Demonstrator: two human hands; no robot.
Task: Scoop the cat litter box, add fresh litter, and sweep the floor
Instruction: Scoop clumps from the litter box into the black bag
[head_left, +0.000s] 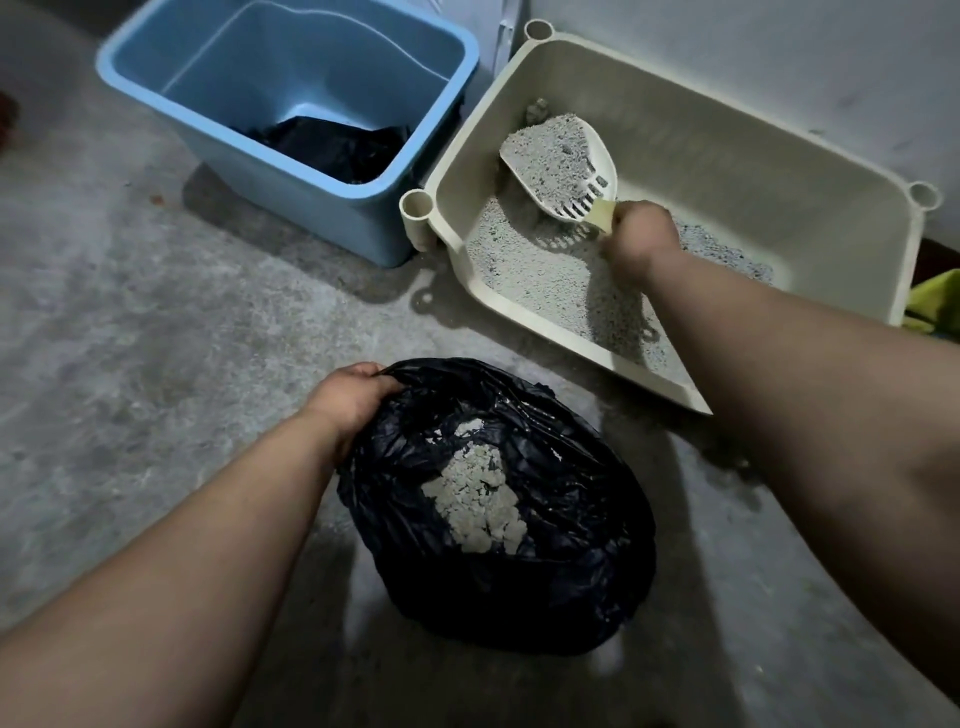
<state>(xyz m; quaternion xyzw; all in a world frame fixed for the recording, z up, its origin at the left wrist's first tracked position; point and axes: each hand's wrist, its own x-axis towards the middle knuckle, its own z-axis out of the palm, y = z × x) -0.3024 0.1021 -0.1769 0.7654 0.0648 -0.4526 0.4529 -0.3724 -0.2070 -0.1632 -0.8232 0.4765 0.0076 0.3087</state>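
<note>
My right hand (641, 236) is curled round the handle of the cream slotted plastic scoop (597, 187), heaped with grey litter (550, 150) above the cream plastic litter box (727, 171), upper right. I'd shake loose grains through the slots first, then carry it level to the black plastic bag (571, 561), lower centre, whose rim my left hand (353, 397) grips open.
</note>
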